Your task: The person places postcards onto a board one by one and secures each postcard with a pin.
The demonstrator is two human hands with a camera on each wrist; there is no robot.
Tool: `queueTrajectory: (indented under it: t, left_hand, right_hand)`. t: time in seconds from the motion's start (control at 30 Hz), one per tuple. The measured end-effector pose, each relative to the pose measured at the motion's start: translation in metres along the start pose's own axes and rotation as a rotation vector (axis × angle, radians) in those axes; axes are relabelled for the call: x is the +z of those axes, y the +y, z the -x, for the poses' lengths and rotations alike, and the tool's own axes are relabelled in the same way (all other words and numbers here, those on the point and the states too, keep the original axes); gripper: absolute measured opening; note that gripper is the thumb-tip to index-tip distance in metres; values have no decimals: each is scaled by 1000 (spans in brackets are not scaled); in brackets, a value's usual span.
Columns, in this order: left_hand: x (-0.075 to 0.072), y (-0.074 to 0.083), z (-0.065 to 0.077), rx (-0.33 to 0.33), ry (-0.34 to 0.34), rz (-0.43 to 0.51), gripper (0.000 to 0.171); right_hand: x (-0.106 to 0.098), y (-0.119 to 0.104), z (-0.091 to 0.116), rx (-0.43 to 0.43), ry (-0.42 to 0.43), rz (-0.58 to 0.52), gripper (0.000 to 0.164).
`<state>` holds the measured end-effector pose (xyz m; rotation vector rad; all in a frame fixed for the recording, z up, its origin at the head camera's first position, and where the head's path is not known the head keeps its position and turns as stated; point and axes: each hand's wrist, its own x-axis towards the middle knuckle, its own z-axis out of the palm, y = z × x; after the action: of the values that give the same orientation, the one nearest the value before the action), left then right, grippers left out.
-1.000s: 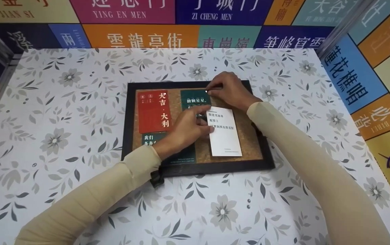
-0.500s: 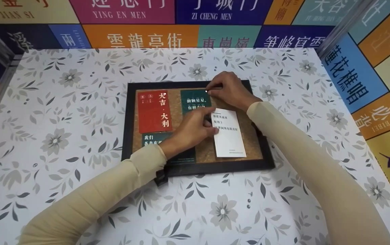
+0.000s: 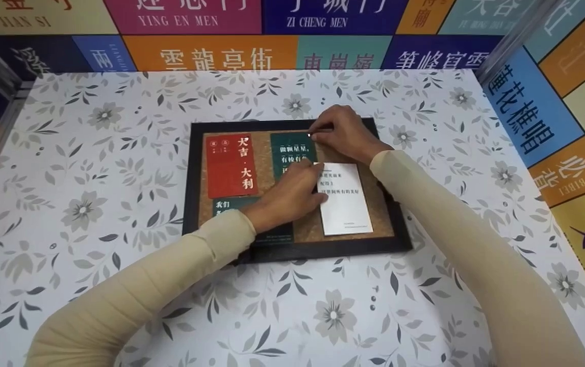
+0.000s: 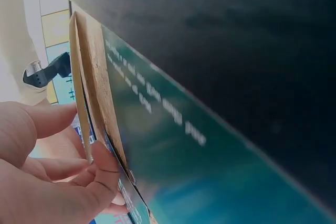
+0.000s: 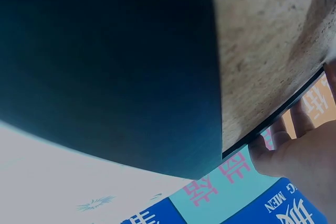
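Observation:
In the head view, my left hand (image 3: pixel 295 196) pinches a white card (image 3: pixel 346 209) with printed lines by its left edge, over a cork board (image 3: pixel 307 219) in a black frame (image 3: pixel 323 250). The left wrist view shows that card (image 4: pixel 82 93) edge-on between thumb and fingers, raised off the cork. At the top corner of a dark green card (image 3: pixel 284 142), my right hand (image 3: pixel 348 132) pinches a tiny white-headed pin (image 3: pixel 309 135) between thumb and index finger. The left hand covers part of the green card. In the right wrist view my right hand (image 5: pixel 299 150) appears beyond the frame's edge.
A red card (image 3: pixel 231 165) lies on the board's left side, over a second green card (image 3: pixel 226 205). The framed board rests on a flower-patterned table (image 3: pixel 144 285). Coloured panels with large characters (image 3: pixel 215 58) stand behind, and more line the right side (image 3: pixel 529 107).
My left hand has moved slightly right, carrying the white card toward the board's right side. The right hand has stayed at the green card's corner.

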<state>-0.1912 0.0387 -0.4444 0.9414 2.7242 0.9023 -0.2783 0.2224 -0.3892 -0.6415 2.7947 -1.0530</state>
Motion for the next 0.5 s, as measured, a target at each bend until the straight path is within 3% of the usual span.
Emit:
queueTrajectory:
  t: [0.17,0.33,0.5]
  left_hand:
    - [3,0,-3,5,-17,-39,71]
    - [-4,12,-2,-18,-44,-49,66]
    - [-32,42,8,-55,-116,-76,66]
  right_hand:
    - [0,1,-1,-6,-2,7,15]
    - [0,3,-2,-24,-3,13,15]
    - [-1,2,-2,-21,-8,7,15]
